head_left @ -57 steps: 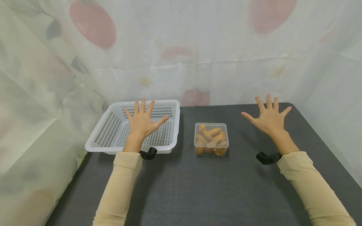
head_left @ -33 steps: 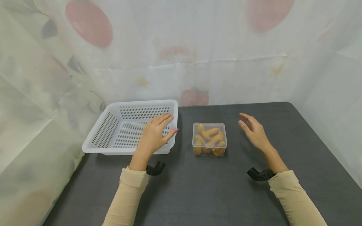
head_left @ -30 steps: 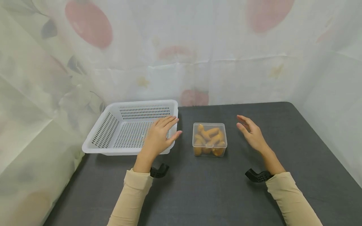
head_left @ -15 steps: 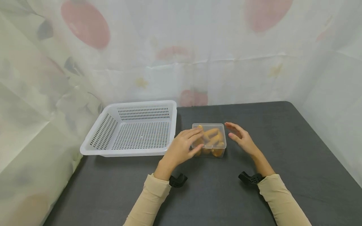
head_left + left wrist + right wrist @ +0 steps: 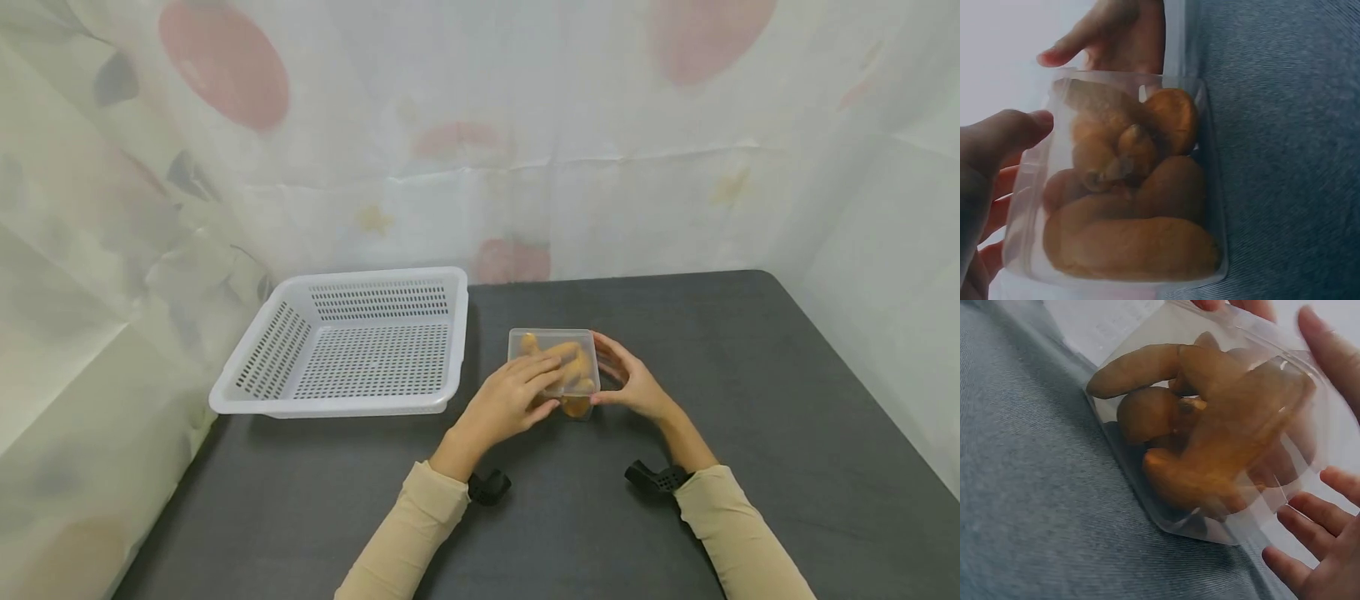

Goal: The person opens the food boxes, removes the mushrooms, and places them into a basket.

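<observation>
A clear plastic box (image 5: 551, 336) with a hinged-looking lid stands at mid-table, filled with several orange-brown pieces (image 5: 1138, 250), rounded and elongated, some curved. My left hand (image 5: 504, 407) lies over the left part of the lid, fingers extended across it and thumb at the front edge. From the right, my right hand (image 5: 637, 390) holds the box, thumb at the front right corner and fingers bent along the right side. Both wrist views show the pieces through the box wall, with thumbs and fingertips at the lid's rim.
A white perforated basket (image 5: 337, 406) stands to the left of the box on the dark grey table (image 5: 570, 525). A printed curtain (image 5: 615, 200) hangs behind the table and along its sides. Each wrist carries a black camera mount (image 5: 656, 478).
Both hands, first spread wide above the basket and right side, have come inward to the box. The left now covers part of the lid; the right has closed in on the right side.
</observation>
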`<action>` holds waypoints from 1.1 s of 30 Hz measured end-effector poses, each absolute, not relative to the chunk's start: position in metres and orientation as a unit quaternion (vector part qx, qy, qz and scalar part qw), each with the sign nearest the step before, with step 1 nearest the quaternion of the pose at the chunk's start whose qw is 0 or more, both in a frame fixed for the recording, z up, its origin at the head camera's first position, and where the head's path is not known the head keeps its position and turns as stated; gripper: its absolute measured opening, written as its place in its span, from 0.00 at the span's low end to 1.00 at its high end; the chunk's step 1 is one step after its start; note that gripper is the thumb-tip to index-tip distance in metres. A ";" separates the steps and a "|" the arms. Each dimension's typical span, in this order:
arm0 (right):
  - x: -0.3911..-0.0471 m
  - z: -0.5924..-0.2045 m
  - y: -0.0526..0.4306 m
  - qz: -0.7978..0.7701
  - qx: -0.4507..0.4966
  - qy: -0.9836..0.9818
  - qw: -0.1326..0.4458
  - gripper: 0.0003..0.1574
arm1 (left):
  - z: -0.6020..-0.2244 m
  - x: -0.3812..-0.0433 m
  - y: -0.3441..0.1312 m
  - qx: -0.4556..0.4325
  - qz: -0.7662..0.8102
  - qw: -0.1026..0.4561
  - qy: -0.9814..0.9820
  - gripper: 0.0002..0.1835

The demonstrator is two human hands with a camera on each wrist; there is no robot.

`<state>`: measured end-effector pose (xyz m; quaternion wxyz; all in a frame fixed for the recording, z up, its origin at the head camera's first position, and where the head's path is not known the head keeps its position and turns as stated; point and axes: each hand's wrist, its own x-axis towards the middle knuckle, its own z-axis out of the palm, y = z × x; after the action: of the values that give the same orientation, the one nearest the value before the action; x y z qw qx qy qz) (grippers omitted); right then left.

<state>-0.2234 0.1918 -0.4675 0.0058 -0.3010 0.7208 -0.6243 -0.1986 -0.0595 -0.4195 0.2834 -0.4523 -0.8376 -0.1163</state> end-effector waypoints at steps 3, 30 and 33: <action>-0.223 -0.470 0.189 -0.616 -0.289 0.733 0.018 0.69 | -0.423 -0.199 -0.056 -0.451 -0.113 0.294 -0.835 0.26; -0.224 -0.477 0.167 -0.634 -0.300 0.712 0.011 0.68 | -0.427 -0.202 -0.056 -0.475 -0.082 0.354 -0.802 0.21; -0.224 -0.478 0.167 -0.635 -0.306 0.710 0.007 0.68 | -0.428 -0.203 -0.056 -0.476 -0.049 0.380 -0.792 0.20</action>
<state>-0.2241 0.1669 -0.4782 0.0066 -0.3059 0.7097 -0.6346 -0.2027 -0.0560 -0.4276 0.3798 -0.4757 -0.7919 -0.0486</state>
